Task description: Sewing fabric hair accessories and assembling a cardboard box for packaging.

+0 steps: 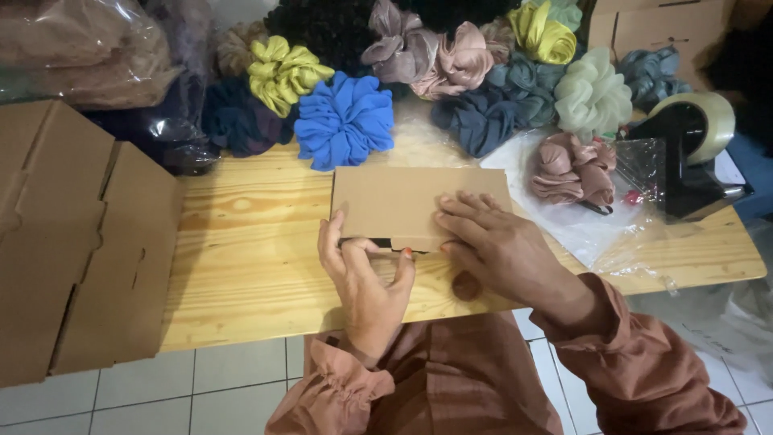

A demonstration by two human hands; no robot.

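- Small brown cardboard box [419,205]: lies flat near the middle of the wooden counter [250,258], lid down, its front edge toward the person.
- Left hand [362,278]: at the box's front left edge; its grip pinches the front flap between thumb and fingers.
- Right hand [495,246]: palm down, fingers spread and pressing flat on the lid's right part; its grip is open, holding nothing.
- Blue scrunchie [345,119]: on the counter just behind the box, within a row of many coloured scrunchies along the far edge.
- Pink scrunchie [572,167]: right of the box, on clear plastic wrap.
- Tape dispenser [691,153]: black, at the counter's right end.
- Stack of flat cardboard boxes [72,242]: over the counter's left end.
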